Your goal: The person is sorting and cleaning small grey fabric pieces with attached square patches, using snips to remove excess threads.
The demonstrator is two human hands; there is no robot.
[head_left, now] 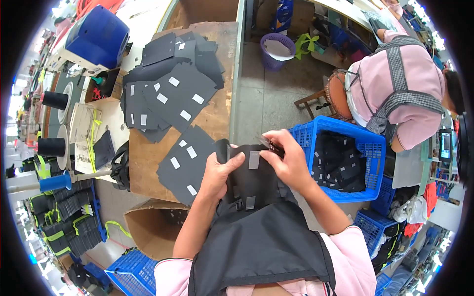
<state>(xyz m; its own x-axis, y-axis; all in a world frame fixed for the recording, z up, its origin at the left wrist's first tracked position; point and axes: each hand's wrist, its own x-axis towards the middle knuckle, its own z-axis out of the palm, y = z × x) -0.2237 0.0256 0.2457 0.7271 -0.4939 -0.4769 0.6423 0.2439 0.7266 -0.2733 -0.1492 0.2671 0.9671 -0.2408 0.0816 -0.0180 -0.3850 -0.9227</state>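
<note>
A black fabric panel (pixel 241 180) with light grey patches is stretched between my two hands, close in front of my dark apron (pixel 261 246). My left hand (pixel 220 173) grips its left edge, thumb on top. My right hand (pixel 289 160) is closed around small dark thread snips (pixel 270 145), their tips pointing up and left; its thumb and fingers also pinch the panel's upper right edge beside a patch. Left of my hands, similar panels (pixel 186 160) overhang the near edge of a wooden table (pixel 222 59). A larger pile of panels (pixel 173 106) lies farther back on it.
At my right stands a blue plastic crate (pixel 302 135) with patched black pieces inside. Below the table is an open cardboard box (pixel 143 229). A co-worker (pixel 400 89) sits beyond the crate. A blue and white machine (pixel 101 39) and black thread cones (pixel 53 100) are left.
</note>
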